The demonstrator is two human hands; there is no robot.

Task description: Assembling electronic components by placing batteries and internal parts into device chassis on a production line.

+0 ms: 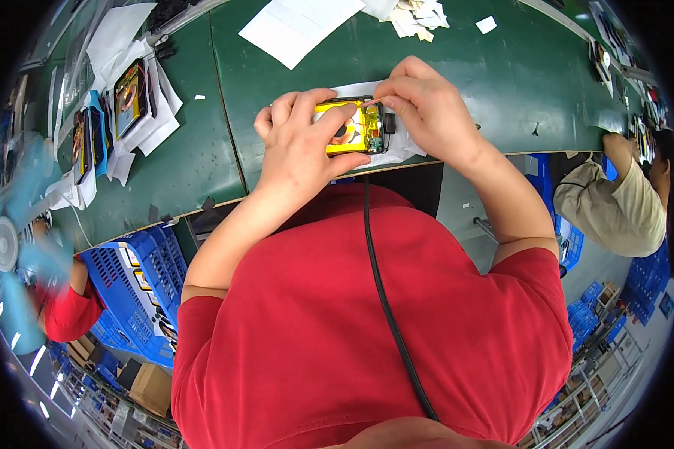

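On the green workbench (292, 82), close to its near edge, lies a flat rectangular electronic device (357, 139). It has a black rim, a yellow face with a round picture, and exposed small parts at its right end. My left hand (298, 146) grips it from the left, forefinger across the face and thumb along the near edge. My right hand (436, 112) is closed in a pinch at the device's far right corner. A thin reddish sliver shows at those fingertips; its kind cannot be made out. White paper (397, 146) lies underneath, and a small black block (389, 123) sits at the right end.
White sheets (299, 30) and torn paper scraps (419, 16) lie at the back. Similar devices wrapped in paper (131, 101) stand at the left. A blue crate (138, 295) is below left, beside a blurred fan (6, 243). Another person (614, 202) sits at the right.
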